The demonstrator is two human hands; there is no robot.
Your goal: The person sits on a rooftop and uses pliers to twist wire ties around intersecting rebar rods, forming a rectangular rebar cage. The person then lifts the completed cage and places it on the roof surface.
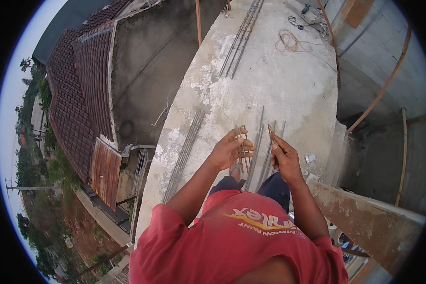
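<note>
- A person in a red T-shirt (pixel 222 232) stands before me on a rough concrete slab (pixel 303 90), both hands raised in front of the waist.
- The left hand (pixel 226 151) holds bent steel rods (pixel 248 164), narrow and looped at the top; its fingers are loosely curled around them, the grip only partly closed.
- The right hand (pixel 285 158), just beside it, has its fingers folded firmly on a slim brown metal tool (pixel 271 131) pointing upward; it may be pliers, but it is too small to be sure.
- Below the hands, long straight bars (pixel 260 137) lie on the slab.
- To the person's left is a bundle of thin steel bars (pixel 184 154), near the slab's edge.
- Farther ahead lie a rebar cage (pixel 241 40) and, to its right, a loose coil of tan cord (pixel 288 42).
- Beyond the left edge slopes a brown tiled roof (pixel 71 90).
</note>
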